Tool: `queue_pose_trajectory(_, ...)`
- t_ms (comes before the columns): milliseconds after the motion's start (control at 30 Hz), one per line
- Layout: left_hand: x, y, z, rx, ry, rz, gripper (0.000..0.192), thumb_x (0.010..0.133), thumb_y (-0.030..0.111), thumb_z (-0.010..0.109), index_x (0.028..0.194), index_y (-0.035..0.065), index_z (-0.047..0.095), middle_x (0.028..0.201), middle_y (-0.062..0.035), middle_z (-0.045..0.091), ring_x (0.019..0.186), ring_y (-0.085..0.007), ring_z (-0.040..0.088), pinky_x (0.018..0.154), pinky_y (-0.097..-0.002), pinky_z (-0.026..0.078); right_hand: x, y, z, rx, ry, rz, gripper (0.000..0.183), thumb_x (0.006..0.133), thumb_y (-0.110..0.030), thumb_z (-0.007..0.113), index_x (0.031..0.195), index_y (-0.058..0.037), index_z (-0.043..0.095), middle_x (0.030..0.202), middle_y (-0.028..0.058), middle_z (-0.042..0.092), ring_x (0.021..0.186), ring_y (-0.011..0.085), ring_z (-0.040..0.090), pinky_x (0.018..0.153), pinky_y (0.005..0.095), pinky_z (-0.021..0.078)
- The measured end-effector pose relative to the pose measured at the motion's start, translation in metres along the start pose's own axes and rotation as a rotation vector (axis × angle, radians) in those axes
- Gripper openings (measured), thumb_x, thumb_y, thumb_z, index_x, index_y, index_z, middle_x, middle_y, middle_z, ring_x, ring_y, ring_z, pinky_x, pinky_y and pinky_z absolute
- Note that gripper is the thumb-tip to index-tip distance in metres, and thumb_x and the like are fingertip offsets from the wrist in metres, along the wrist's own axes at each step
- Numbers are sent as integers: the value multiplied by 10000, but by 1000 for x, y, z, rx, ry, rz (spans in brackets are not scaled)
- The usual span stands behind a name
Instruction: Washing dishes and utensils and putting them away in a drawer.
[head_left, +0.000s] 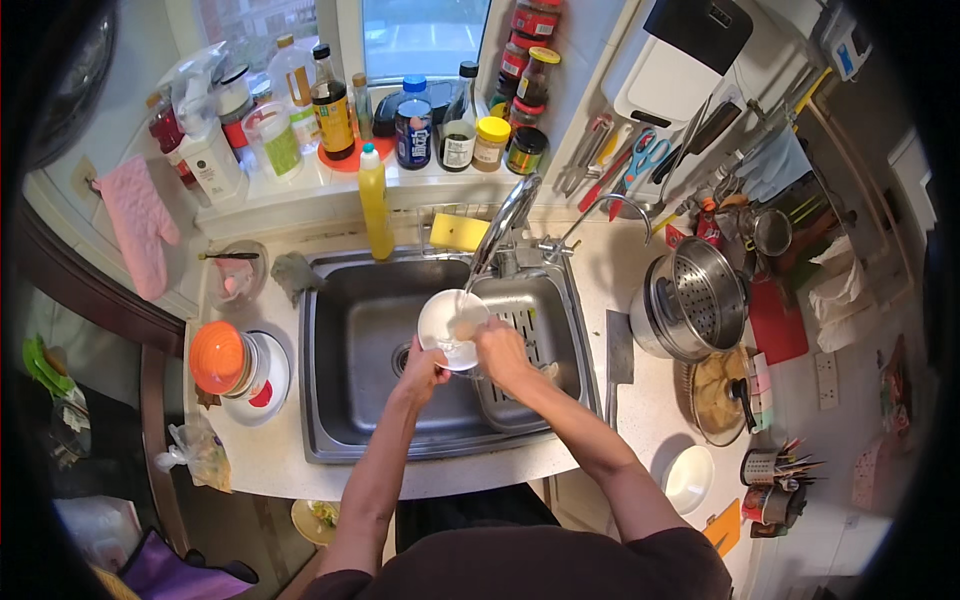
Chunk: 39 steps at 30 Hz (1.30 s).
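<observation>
Over the sink (360, 442), my left hand (425, 375) grips the lower left rim of a white bowl (435, 322). Water from the chrome faucet (499, 217) runs into the tilted bowl. My right hand (506, 352) is at the bowl's right rim, its blurred fingers reaching inside. Whether those fingers hold anything else is hidden. Beneath my right hand sits a slotted drain basket (562, 300) in the right part of the sink. A yellow sponge (457, 232) rests behind the basin, beside a yellow dish-soap bottle (376, 206).
Left of the sink stand stacked bowls with an orange bowl (217, 358) on top, plus a grey cloth (294, 276). To the right lie a cleaver (619, 352), a steamer pot (701, 296), a lidded pan (718, 397) and another white bowl (688, 480). Bottles line the windowsill (300, 191).
</observation>
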<state>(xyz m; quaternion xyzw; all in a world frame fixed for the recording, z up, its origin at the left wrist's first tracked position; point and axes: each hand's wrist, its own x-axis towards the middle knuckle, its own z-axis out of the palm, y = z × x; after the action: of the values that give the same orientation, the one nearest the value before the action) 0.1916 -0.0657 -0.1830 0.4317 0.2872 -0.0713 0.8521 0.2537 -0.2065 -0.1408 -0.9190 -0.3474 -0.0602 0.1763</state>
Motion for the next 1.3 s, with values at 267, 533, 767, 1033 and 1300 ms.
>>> queue_pose_trajectory(267, 17, 5, 2, -85, 8, -90, 405, 636, -43, 440, 1032, 19, 385, 716, -79, 481, 423, -120, 411, 337, -208, 318, -8, 19, -34, 15, 64, 368, 272, 773, -249, 561, 792, 23, 574, 670, 204, 561, 641, 340, 582, 575, 404, 470)
queue_pose_trajectory(533, 41, -35, 20, 133, 114, 22, 342, 631, 269, 757, 811, 28, 593, 580, -12, 517, 378, -76, 371, 319, -259, 250, -7, 22, 19, 424, -7, 465, 194, 812, -105, 436, 896, 62, 486, 636, 257, 551, 606, 390, 571, 541, 452, 425)
queue_pose_trajectory(767, 63, -23, -1, -187, 243, 248, 303, 752, 262, 641, 905, 4, 601, 782, -76, 605, 629, -132, 555, 508, -286, 440, 15, -20, 5, 399, 78, 375, 257, 803, -25, 406, 1041, 75, 405, 691, 292, 542, 640, 426, 557, 557, 471, 408)
queue_pose_trajectory(1033, 23, 2, 16, -75, 158, 220, 510, 660, 10, 526, 1148, 65, 392, 982, -117, 570, 769, -219, 591, 589, -319, 473, 24, -5, 49, 1221, -18, 903, 167, 739, -80, 605, 841, 39, 550, 576, 74, 542, 371, 110, 457, 303, 253, 327)
queue_pose_trajectory(1300, 27, -12, 26, 176, 389, 538, 585, 648, -48, 489, 1196, 75, 325, 906, -148, 536, 857, -216, 548, 587, -288, 470, 15, -29, 52, 1334, 127, 1034, 162, 764, -90, 588, 888, -20, 510, 530, 27, 493, 337, 89, 425, 265, 211, 300)
